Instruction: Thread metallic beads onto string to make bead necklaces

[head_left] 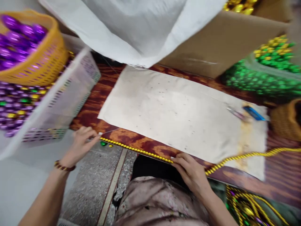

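A gold bead string (137,150) runs taut along the front edge of the wooden table between my two hands. My left hand (86,139) pinches its left end, where a thin pale thread leads off over the table. Around the string farther right, my right hand (188,166) is closed, thumb and fingers together. Past that hand the gold string continues, curving up over the cloth's corner to the right edge of view. A green bead (103,143) hangs just below the string near my left fingers. The white cloth (164,106) lies flat beyond both hands.
At left, a yellow basket (54,59) of large purple beads sits on a white crate (68,94) of mixed beads. A white sack (131,28) and cardboard box (199,44) stand behind. Small snips (236,113) and a blue packet (254,113) lie on the cloth. Green beads (254,78) stand right.
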A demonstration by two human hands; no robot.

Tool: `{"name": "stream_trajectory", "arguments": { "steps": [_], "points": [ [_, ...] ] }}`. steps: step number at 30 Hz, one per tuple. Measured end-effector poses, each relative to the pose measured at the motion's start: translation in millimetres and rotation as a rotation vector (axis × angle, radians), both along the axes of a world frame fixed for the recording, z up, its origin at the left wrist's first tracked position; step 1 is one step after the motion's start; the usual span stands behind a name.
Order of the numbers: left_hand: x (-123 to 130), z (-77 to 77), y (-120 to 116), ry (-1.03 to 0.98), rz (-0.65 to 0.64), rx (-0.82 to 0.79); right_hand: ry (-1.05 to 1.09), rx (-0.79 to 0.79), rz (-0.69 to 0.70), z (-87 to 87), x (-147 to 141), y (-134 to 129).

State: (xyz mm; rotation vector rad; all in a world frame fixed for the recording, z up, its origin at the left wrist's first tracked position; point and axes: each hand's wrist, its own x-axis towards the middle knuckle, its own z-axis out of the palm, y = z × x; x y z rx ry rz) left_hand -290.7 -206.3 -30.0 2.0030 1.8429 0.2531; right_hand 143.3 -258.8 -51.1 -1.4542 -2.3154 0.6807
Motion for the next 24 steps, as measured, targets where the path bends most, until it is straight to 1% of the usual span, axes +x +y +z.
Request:
{"name": "stream_trajectory", "arguments": {
  "steps": [4,9,14,17,20,22,24],
  "points": [
    [-5,-3.8,5,-0.002,-0.047,0.033,-0.002,-0.027,-0.026,1.0,-2,1],
    [-1,-3.0,6,0.004,-0.031,0.057,0.018,-0.017,-0.038,-1.1,-1,-1],
    [0,-2.9,5,0.018,-0.013,0.036,0.029,-0.015,-0.025,-4.7,-2,-2],
    [7,7.2,3,-0.030,0.020,0.039,0.007,-0.040,-0.020,-0.6,-2,-1],
    [27,26.0,7,-0.100,0.071,0.112,-0.034,-0.099,-0.042,11.4,5,6],
    [44,36.3,18,-0.145,0.098,0.199,-0.073,-0.107,-0.084,22.0,16,16],
    [61,40.1,37,-0.149,0.105,0.265,-0.122,-0.081,-0.123,33.1,29,29]
  ]
}}
